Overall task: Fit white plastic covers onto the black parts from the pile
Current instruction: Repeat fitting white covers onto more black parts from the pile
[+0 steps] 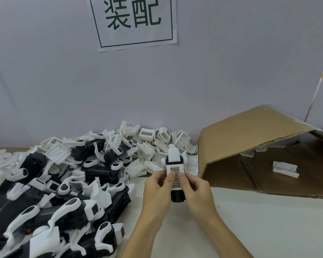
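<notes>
White plastic: the cover (175,175) is a thin moulded shell with a fine grid of slots on its face. I judge it light, stiff, and a little brittle at its edges and clips.
Black part: the part (177,196) under the cover looks like a hard, solid body, heavier than the cover but still easy for one hand. Only its lower end and a dark band near the top are seen.
Place of the piece: it is held in the air above the table (268,229), near the centre of the view, at about 3 o'clock from the pile (67,183) and at about 9 o'clock from the cardboard box (250,138).
Left hand: the left hand (157,190) holds the piece from its side, fingers curled around it, thumb pressing on the grid face.
Right hand: the right hand (196,190) holds the other side in the same way, its thumb just beside the left one.
Where to hold: in my opinion the black body should carry the grip, and the thumbs should push on the flat face near the edges, not on the slotted middle.
Risk: smooth plastic may slip; uneven pressure may bend a clip.
Loose covers: more lie heaped at 12 o'clock from the hands, against the wall (213,81).
</notes>
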Available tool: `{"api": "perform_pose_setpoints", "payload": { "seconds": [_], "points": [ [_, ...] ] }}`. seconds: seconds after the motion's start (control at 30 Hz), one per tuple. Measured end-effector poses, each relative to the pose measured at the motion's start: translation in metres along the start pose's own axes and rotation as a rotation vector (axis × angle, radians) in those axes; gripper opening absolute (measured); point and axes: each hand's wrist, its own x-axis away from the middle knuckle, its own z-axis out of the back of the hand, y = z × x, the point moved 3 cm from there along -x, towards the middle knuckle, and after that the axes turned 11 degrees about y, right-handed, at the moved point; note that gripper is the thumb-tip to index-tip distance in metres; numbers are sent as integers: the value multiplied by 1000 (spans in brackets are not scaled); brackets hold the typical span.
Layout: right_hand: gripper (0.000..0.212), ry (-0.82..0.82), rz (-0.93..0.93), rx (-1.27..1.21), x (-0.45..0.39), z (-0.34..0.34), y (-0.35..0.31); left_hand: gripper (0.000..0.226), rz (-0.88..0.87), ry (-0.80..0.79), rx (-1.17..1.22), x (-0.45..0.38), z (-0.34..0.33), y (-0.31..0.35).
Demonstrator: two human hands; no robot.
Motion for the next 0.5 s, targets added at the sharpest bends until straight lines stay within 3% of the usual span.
{"api": "perform_pose_setpoints", "payload": {
  "seconds": [0.23, 0.33, 0.43, 0.5],
  "points": [
    [21, -5, 62, 58, 0, -4, -1, 17, -48, 64, -27, 1, 3, 2],
    [31, 30, 28, 1, -2, -3, 0, 18, -36, -16, 36, 1, 1, 4],
    [28, 80, -18, -46, -4, -2, 2, 20, -34, -136, 43, 4, -1, 5],
    [28, 76, -50, -51, -5, 0, 4, 21, -46, -133, 10, 5, 0, 5]
  ]
}}
